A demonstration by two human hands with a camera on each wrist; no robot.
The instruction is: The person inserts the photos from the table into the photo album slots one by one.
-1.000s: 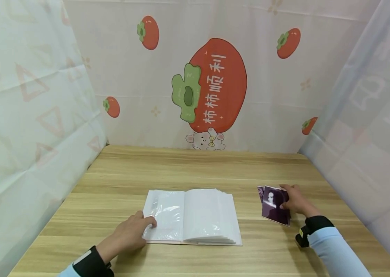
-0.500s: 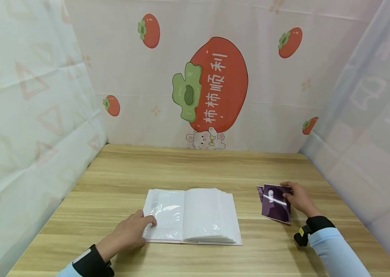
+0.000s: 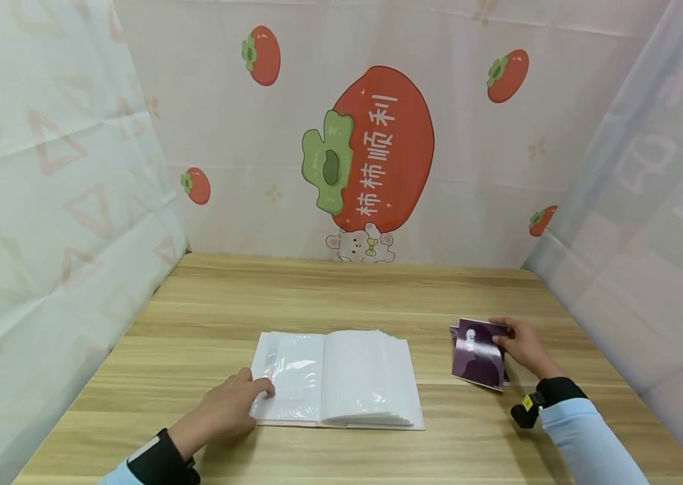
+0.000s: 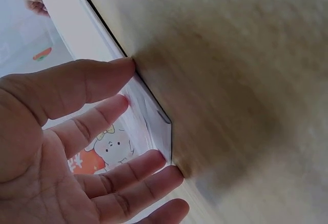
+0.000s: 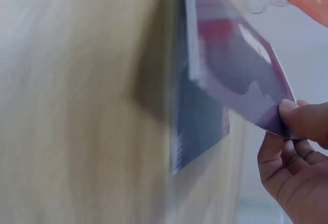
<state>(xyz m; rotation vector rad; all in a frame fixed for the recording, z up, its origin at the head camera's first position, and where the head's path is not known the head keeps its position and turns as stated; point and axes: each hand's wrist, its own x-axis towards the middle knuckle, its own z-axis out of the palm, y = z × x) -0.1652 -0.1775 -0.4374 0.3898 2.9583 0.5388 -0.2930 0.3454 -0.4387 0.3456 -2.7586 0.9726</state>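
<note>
A white photo album (image 3: 356,374) with clear plastic pockets lies open on the table. My left hand (image 3: 226,407) rests on its left page near the edge; in the left wrist view the thumb and fingertips touch the album's edge, fingers fairly straight. On the right, my right hand (image 3: 526,348) pinches a dark purple photo (image 3: 478,362) by its right side between thumb and fingers. That photo is tilted up off another photo (image 5: 202,126), which lies flat on the table. How many photos lie beneath cannot be told.
A wooden table (image 3: 341,296) carries everything. Pale cloth walls enclose it on the left, right and back; the back cloth (image 3: 463,222) has printed persimmons and a small cartoon animal. A strip of bare wood separates album and photos.
My right hand has lifted the top photo and shifted it slightly left and away, showing more of the stack's right edge beneath. The left hand and album have not moved.
</note>
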